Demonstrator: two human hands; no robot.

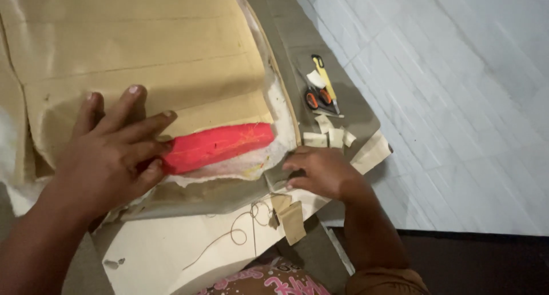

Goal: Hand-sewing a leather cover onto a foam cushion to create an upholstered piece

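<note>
Red block (220, 146) lying long and flat at the tan panel's (143, 49) near edge, long axis running left to right and rising slightly toward the right. Left end tucked under the fingertips (153, 158) of the left hand (108, 158); rest of the length stretching away rightward from those fingers. Fingers spread and pressing down, thumb low against the block's near-left corner, palm flat on the panel: no closed grip, more a pin than a grasp. Right end stopping just short of the right hand (323, 172), apart from it, with frayed white padding (251, 163) between. Right hand curled, fingertips pinching or pressing the grey fabric (286, 43) edge just beyond the block's right end; cannot tell whether anything is actually clamped. Left hand therefore the nearer one, already touching; right hand near but off the block. Beyond the right-hand fingers, farther away: small cream scraps (329, 136) in a cluster, then orange-handled scissors (319, 98) and a yellow knife (323, 72) lying on the grey fabric. Nearer than both hands: loose thread (240, 232) curling over a white board (171, 255), and a tan tab (293, 220) hanging below the right wrist. Pale tiled floor (457, 100) out to the right.
</note>
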